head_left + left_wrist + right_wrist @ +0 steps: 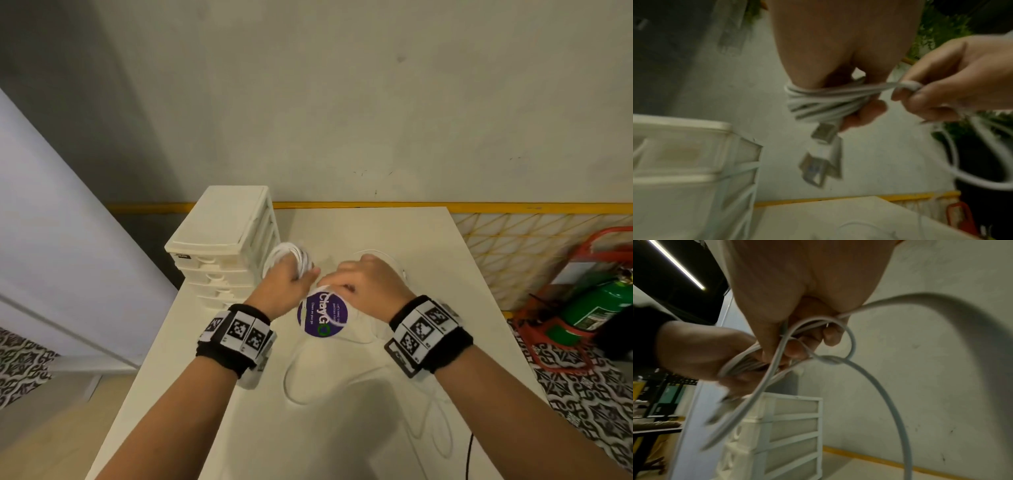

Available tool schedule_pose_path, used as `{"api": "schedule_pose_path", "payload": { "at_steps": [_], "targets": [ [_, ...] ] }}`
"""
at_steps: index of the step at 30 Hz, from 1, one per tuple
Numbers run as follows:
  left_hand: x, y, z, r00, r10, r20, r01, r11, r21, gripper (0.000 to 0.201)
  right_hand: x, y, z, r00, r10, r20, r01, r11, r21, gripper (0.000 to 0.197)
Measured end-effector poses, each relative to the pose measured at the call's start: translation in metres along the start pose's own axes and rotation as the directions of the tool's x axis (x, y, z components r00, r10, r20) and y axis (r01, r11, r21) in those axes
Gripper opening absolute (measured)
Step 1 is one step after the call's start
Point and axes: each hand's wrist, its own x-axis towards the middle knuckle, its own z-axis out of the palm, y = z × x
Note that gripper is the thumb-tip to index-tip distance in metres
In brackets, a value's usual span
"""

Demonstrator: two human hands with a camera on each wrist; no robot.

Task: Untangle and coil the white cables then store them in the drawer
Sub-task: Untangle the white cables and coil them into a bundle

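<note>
My left hand (291, 279) grips a coil of white cable (289, 255) above the table, just right of the white drawer unit (219, 246). In the left wrist view the coil (824, 104) wraps the fingers, and two USB plugs (823, 152) hang under it. My right hand (363, 281) pinches the loose strand (906, 85) beside the coil. The free cable (875, 382) loops away from the right hand in the right wrist view. More white cable (301, 373) lies slack on the table. The drawers (795, 426) look closed.
A round purple sticker (322, 317) marks the white table (445, 308) under my hands. A thin black cord (468, 455) runs off the front edge. A green cylinder (596, 305) in a red stand sits on the floor at right. A wall stands right behind the table.
</note>
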Motion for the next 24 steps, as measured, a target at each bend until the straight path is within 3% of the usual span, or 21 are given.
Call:
{"api": "schedule_pose_path", "payload": {
  "at_steps": [2, 4, 7, 9, 12, 14, 18, 20, 22, 24],
  "targets": [
    [-0.007, 0.010, -0.001, 0.973, -0.047, 0.225, 0.077, 0.989, -0.126, 0.046, 0.004, 0.009, -0.008, 0.999, 0.006, -0.049, -0.011, 0.995, -0.103, 0.018],
    [-0.011, 0.022, -0.004, 0.928, -0.041, 0.372, 0.124, 0.971, -0.202, 0.041, 0.004, 0.018, -0.013, 0.999, 0.033, -0.018, -0.034, 0.993, -0.113, 0.015],
    [-0.016, 0.034, -0.012, 0.915, -0.032, 0.403, 0.108, 0.980, -0.167, 0.021, -0.001, 0.035, -0.020, 0.989, 0.132, 0.064, -0.120, 0.978, -0.170, 0.009],
    [-0.020, 0.034, -0.020, 0.936, -0.045, 0.349, 0.129, 0.967, -0.221, 0.020, -0.008, 0.049, -0.022, 0.985, 0.173, 0.006, -0.170, 0.972, -0.164, 0.016],
    [-0.021, 0.031, -0.039, 0.968, -0.125, 0.217, 0.211, 0.874, -0.437, 0.020, -0.018, 0.058, -0.024, 0.982, 0.175, -0.067, -0.177, 0.984, -0.014, 0.025],
    [-0.019, 0.028, -0.050, 0.976, -0.195, 0.093, 0.215, 0.845, -0.490, 0.020, -0.023, 0.055, -0.021, 0.975, 0.206, -0.078, -0.198, 0.975, 0.101, 0.035],
    [-0.012, 0.018, -0.058, 0.960, -0.238, -0.144, 0.189, 0.938, -0.291, 0.037, -0.020, 0.043, -0.018, 0.898, 0.436, 0.054, -0.424, 0.828, 0.367, 0.026],
    [-0.009, 0.015, -0.059, 0.947, -0.236, -0.217, 0.187, 0.957, -0.222, 0.051, -0.016, 0.041, -0.016, 0.893, 0.447, 0.058, -0.442, 0.841, 0.311, 0.026],
    [-0.009, 0.015, -0.065, 0.939, -0.215, -0.268, 0.172, 0.970, -0.174, 0.053, -0.017, 0.045, -0.015, 0.896, 0.431, 0.107, -0.444, 0.865, 0.232, 0.025],
    [-0.008, 0.016, -0.071, 0.933, -0.182, -0.310, 0.146, 0.980, -0.135, 0.051, -0.021, 0.048, -0.014, 0.886, 0.433, 0.166, -0.464, 0.839, 0.285, 0.025]
  ]
}}
